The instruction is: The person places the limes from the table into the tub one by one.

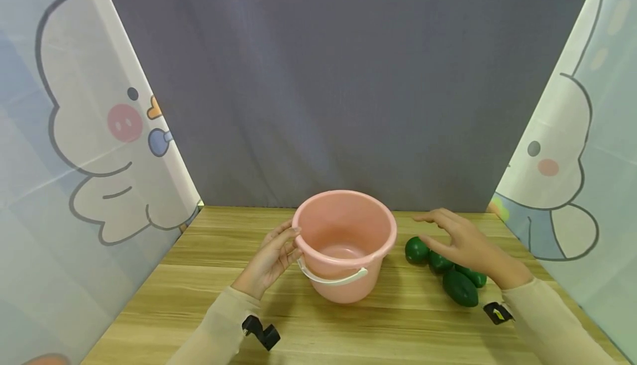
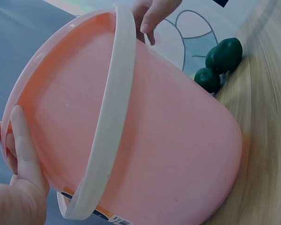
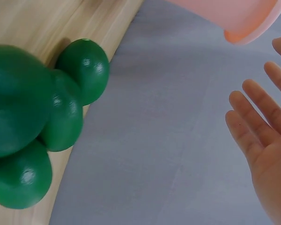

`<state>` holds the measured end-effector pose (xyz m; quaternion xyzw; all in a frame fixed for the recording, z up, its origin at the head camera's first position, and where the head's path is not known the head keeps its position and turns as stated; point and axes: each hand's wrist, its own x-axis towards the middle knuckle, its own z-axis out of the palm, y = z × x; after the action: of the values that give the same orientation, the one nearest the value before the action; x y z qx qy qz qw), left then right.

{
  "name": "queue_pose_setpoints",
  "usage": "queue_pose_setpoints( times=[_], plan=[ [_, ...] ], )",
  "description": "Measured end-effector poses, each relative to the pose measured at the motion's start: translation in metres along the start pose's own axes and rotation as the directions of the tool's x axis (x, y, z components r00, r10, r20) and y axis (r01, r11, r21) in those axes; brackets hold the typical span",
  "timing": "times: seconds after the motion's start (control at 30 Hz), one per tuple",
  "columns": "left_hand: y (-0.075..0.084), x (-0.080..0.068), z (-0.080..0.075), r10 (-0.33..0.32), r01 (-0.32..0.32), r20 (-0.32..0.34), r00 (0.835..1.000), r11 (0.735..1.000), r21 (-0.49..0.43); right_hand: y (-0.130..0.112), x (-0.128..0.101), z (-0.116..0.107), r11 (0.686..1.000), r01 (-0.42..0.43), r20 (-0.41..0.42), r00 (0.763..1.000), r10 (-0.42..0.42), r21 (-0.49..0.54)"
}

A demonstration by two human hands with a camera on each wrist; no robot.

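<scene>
A pink plastic bucket (image 1: pixel 348 292) stands upright on the wooden table, its white handle (image 2: pixel 113 108) folded down against the near side. My left hand (image 1: pixel 269 257) pinches the bucket's left rim, the thumb over the rim and the fingers on the outer wall. To the right of the bucket lie several glossy dark green fruits (image 1: pixel 460 288) that look like avocados, clustered together. My right hand (image 1: pixel 463 246) is held above them, fingers extended and thumb apart, with nothing in it. In the right wrist view the palm (image 3: pixel 276 164) shows bare, apart from the fruits.
The wooden table (image 1: pixel 199 293) reaches back to a grey curtain (image 1: pixel 338 88). Pale cloths with cartoon figures hang on the left (image 1: pixel 89 149) and on the right (image 1: pixel 557 188). Part of a sticker (image 2: pixel 107 213) shows on the bucket's side under the handle.
</scene>
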<state>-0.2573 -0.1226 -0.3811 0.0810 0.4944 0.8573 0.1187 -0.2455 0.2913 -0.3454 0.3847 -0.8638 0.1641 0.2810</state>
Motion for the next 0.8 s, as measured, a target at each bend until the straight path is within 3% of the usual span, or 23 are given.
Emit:
queue_pose_setpoints(
  times=[0.33,0.8],
  plan=[
    [-0.001,0.000,0.000,0.005,-0.005,-0.004,1.000,1.000,-0.016,0.006,-0.015,0.003,0.999,0.013,0.006,1.000,-0.013,-0.032],
    [0.000,0.000,0.000,0.000,0.000,0.009,1.000,1.000,-0.002,0.011,-0.035,0.004,1.000,0.031,-0.002,1.000,-0.031,-0.003]
  ],
)
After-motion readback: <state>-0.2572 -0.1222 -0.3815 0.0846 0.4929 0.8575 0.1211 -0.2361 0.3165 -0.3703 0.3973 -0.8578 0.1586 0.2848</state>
